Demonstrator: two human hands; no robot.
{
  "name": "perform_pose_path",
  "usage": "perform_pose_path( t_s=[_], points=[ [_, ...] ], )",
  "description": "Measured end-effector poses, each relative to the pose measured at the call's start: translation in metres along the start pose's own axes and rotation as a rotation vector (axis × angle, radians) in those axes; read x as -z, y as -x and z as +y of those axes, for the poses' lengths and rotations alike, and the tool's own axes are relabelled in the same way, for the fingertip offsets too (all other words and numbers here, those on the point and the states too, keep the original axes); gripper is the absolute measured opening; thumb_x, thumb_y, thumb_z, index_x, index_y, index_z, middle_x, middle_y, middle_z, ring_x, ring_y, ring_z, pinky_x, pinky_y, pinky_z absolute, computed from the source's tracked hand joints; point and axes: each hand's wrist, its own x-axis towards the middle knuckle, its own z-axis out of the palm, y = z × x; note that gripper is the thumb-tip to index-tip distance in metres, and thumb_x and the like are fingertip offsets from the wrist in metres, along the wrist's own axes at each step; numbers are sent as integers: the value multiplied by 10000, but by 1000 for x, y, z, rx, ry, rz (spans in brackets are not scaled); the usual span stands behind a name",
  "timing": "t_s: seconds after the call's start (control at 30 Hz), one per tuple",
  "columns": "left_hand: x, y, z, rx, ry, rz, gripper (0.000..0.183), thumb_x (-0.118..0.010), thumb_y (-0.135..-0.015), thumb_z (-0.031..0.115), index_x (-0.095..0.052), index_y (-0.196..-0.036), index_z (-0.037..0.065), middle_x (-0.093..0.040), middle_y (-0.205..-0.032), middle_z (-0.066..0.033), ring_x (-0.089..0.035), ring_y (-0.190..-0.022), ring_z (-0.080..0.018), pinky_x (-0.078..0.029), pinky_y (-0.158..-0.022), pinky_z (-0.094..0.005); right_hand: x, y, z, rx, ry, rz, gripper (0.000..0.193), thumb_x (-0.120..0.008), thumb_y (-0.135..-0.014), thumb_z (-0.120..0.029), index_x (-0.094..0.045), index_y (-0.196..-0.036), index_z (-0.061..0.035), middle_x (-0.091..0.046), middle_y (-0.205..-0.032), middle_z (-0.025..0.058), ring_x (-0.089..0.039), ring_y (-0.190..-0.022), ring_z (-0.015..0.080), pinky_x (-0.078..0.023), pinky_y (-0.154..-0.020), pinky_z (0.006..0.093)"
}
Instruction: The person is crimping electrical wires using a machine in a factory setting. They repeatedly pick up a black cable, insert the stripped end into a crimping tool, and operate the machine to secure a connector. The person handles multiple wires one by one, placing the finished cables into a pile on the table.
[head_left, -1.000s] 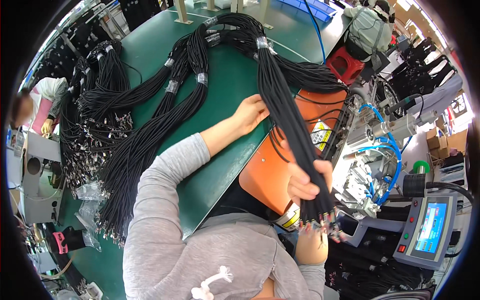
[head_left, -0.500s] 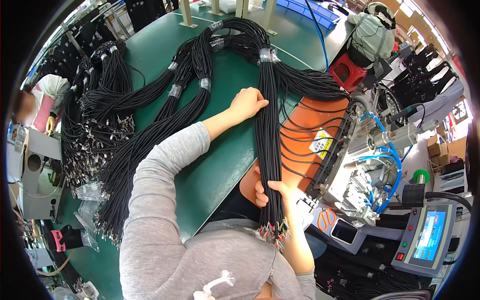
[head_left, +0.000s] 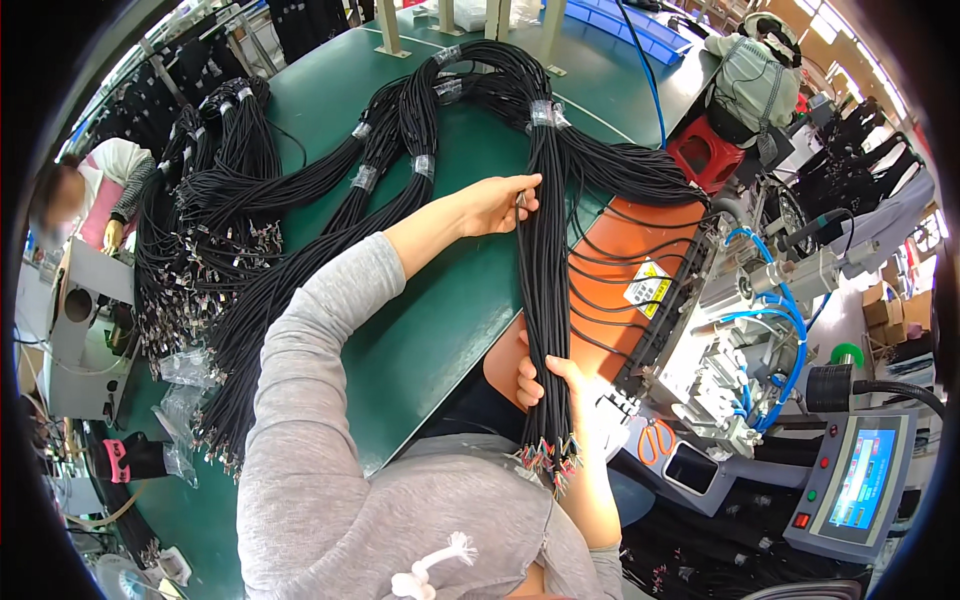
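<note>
A thick bundle of black cables hangs down toward me from the green table, its coloured bare wire ends spread out near my lap. Low on the bundle, my right hand is closed around the cables, just above those ends. At the bundle's left edge higher up, my left hand has its fingers bent, with a dark cable strand seemingly pinched between thumb and fingers. Clear tape binds the bundle near its upper bend.
More taped cable bundles fan across the green table on the left. An orange board with single cables and a machine with blue tubes stand at right. Nearby are orange scissors, a control screen and a red stool.
My left hand has turned from lying closed against the bundle to bent fingers at its left edge. My right hand keeps its hold. The whole view has shifted slightly.
</note>
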Motion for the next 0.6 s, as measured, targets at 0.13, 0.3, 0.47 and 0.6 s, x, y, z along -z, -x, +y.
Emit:
perform_pose_path(
  t_s=[0.13,0.3,0.47,0.6],
  points=[
    [0,10,2,-154,-624,249,220,-605,-890,289,-590,-814,83,-571,-728,21,-522,-626,-54,-412,-522,-187,4,-1,0,21,1,0,425,-530,-852,-199,-448,-1228,-20,-537,-797,73,-480,-594,139,-391,-556,272],
    [22,25,-6,-250,-317,302,203,-579,-907,232,-623,-1033,78,-637,-851,27,-499,-626,-21,-339,-502,-155,-8,2,4,57,19,68,275,-547,-860,-211,-510,-1047,-14,-553,-773,73,-489,-583,143,-410,-557,260],
    [41,14,-14,-98,367,59,261,-569,-920,292,-614,-1060,77,-603,-807,38,-474,-575,-15,-381,-461,-124,-7,3,2,29,38,81,226,-566,-865,-236,-542,-864,-11,-557,-744,71,-495,-580,147,-415,-560,260],
    [42,8,-20,-97,462,26,298,-538,-929,343,-619,-1009,67,-563,-710,43,-452,-526,-21,-393,-432,-130,-1,0,4,42,2,70,209,-569,-863,-215,-532,-886,-10,-568,-770,77,-505,-590,147,-427,-559,270]
  ],
)
